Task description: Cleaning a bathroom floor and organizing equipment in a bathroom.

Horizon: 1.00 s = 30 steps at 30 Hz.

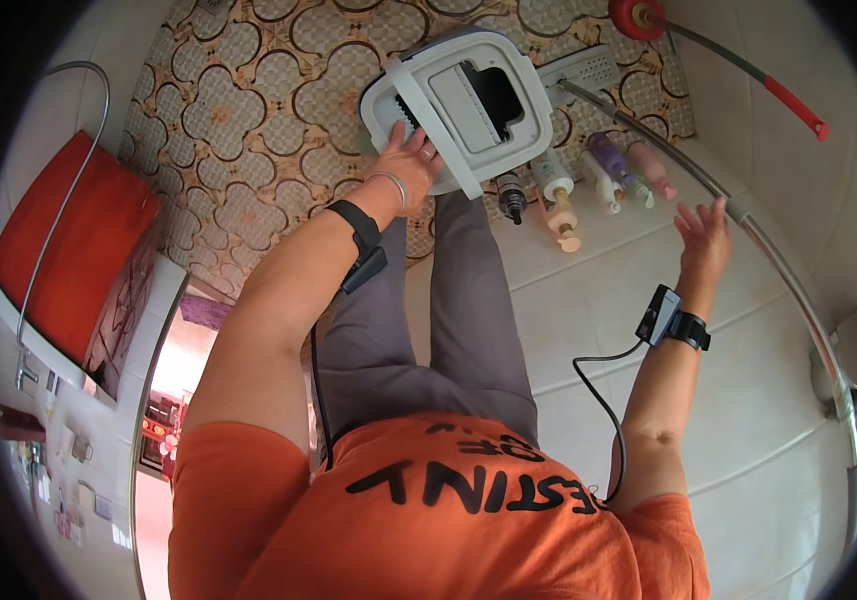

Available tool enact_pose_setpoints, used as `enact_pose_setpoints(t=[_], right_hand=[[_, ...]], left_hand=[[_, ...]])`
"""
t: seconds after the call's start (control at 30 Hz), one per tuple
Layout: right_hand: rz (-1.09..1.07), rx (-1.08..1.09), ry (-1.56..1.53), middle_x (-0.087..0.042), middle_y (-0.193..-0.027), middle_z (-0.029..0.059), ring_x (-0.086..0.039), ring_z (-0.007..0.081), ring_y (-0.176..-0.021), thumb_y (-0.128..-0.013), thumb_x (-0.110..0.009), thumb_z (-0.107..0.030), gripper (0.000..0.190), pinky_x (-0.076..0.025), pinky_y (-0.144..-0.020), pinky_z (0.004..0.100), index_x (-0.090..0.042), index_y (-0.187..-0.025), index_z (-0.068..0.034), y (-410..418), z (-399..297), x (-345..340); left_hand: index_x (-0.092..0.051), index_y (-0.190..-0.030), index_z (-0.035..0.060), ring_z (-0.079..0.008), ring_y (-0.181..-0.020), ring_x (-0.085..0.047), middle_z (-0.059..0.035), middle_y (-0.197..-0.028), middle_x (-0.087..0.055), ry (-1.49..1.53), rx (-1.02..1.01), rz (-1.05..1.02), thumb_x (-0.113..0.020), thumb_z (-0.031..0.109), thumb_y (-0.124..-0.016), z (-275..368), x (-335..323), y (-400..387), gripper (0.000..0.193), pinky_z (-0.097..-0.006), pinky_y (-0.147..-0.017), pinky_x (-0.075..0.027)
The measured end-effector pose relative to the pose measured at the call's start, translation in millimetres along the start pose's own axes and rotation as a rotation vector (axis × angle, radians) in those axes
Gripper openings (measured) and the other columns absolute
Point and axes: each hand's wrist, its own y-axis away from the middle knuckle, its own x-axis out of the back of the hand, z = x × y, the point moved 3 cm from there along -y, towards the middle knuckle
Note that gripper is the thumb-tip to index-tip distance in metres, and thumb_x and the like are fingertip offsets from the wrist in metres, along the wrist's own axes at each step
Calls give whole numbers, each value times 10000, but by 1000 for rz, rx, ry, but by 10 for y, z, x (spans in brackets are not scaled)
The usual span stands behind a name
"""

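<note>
My left hand (407, 166) lies at the near left rim of a white and grey mop bucket (466, 169) on the patterned floor. Its fingers are spread and reach into the bucket's opening beside the white carrying handle (436, 127). The thumb is hidden, so I cannot tell whether it grips the rim. A flat mop's metal pole (668, 150) slants from its grey perforated head (590, 69), next to the bucket, to the lower right. Beside this pole is my right hand (704, 240), fingers apart, with a fingertip at or very near it.
Several bottles, including a purple one (608, 154) and a peach pump bottle (563, 217), stand right of the bucket. A plunger with a red cup (635, 19) is by the far right wall. Left are a red unit (76, 247), a shower hose (53, 217) and a doorway (173, 375).
</note>
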Motion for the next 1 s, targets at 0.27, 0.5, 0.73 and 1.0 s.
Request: enact_pose_setpoints(t=[0.27,0.5,0.73,1.0], right_hand=[[-389,476,371,-614,-1185,210,-601,304,-1092,-842,-674,-404,618,-468,-884,359,-514,-1328,-58,548,702,-1885],[-359,709,544,-627,-1138,221,-586,391,-1061,-873,-580,-490,542,-471,-884,409,-575,-1242,-94,716,678,-2665],[-324,768,548,-654,-1029,206,-625,387,-937,-867,-591,-505,520,-492,-808,430,-591,-1208,-113,697,704,-2684],[-423,657,635,-647,-1040,224,-601,409,-988,-877,-543,-530,541,-467,-844,450,-564,-1241,-130,644,776,-2693]], left_hand=[[-526,-1304,72,-264,-1346,-339,-105,-1379,-486,-102,-124,97,-695,179,-703,-156,-171,-168,633,-447,-1128,-173],[-605,-999,97,-322,-975,-582,-120,-968,-621,-10,-225,346,-652,246,-738,-361,-330,-326,303,-450,-958,-387],[-572,-1068,98,-296,-1074,-514,-104,-1040,-579,-52,-314,289,-725,406,-680,-377,-173,-319,519,-485,-1015,-337],[-557,-1141,95,-292,-1082,-518,-91,-1084,-575,-174,-240,203,-744,426,-674,-316,-255,-344,602,-450,-1034,-332]])
